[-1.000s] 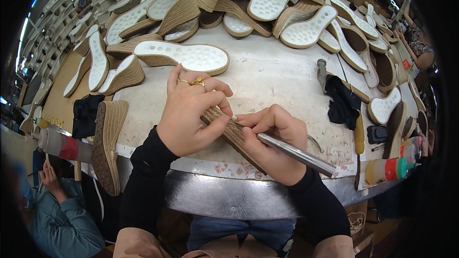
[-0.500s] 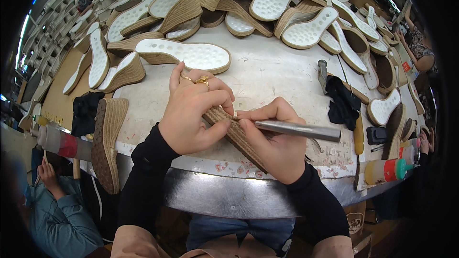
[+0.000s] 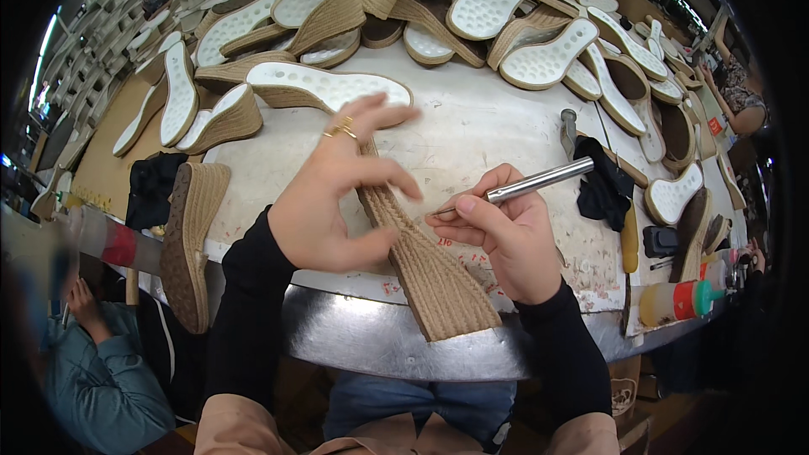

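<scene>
A wedge shoe sole (image 3: 438, 282) wrapped in braided tan rope lies in front of me, its thick heel end over the metal table edge. My left hand (image 3: 324, 194), with a gold ring, hovers over the sole's narrow end, fingers spread and slightly blurred. It grips nothing. My right hand (image 3: 522, 240), just right of the sole and apart from it, is closed on a thin-tipped tool with a round metal handle (image 3: 543, 179). The handle points up and right; the thin end sits between thumb and fingers.
Rope-wrapped wedge soles with white dimpled tops (image 3: 493, 4) heap across the table's far side. A hammer (image 3: 569, 131) and black cloth (image 3: 594, 181) lie right, near a green-capped bottle (image 3: 674, 302). Another wedge (image 3: 195, 244) stands left. A co-worker (image 3: 105, 362) sits lower left.
My left hand has let go of the sole and opened. The sole has turned, showing its braided side and heel. My right hand has drawn away, tilting the tool's handle upward.
</scene>
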A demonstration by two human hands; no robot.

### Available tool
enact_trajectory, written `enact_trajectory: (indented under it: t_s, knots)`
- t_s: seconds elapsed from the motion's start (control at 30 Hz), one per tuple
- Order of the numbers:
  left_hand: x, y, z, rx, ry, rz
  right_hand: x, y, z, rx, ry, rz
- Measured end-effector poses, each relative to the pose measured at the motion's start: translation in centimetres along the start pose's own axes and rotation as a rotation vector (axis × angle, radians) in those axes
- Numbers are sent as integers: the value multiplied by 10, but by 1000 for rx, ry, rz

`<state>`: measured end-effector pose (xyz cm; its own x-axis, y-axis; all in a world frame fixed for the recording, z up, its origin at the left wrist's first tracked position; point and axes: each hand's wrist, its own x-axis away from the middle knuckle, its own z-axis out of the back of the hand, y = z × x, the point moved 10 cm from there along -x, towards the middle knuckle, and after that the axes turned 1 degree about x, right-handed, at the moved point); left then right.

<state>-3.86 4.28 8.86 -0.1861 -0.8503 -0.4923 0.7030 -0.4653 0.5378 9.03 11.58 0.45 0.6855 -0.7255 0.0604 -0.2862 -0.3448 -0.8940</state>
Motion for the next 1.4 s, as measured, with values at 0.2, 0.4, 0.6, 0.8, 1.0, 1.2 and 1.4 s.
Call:
enact_trajectory:
  t_s: [0.2, 0.4, 0.6, 0.8, 1.0, 1.2, 1.4]
  knots:
    - [22, -35, -8, 167, 222, 175, 6, 2, -6, 55, -25, 101]
    - [25, -39, -17, 157, 218, 179, 18, -13, -21, 280, -69, 315]
    - [25, -38, -17, 152, 237, 162, 22, -23, -24, 514, -81, 495]
    - [25, -40, -18, 178, 224, 179, 26, -27, -24, 510, -55, 551]
    - [25, -38, -17, 151, 215, 164, 25, -27, -23, 502, -75, 548]
    - [24, -36, -17, 137, 221, 155, 26, -28, -31, 600, -143, 542]
    - [23, -36, -17, 122, 207, 142, 33, -38, -39, 741, -157, 608]
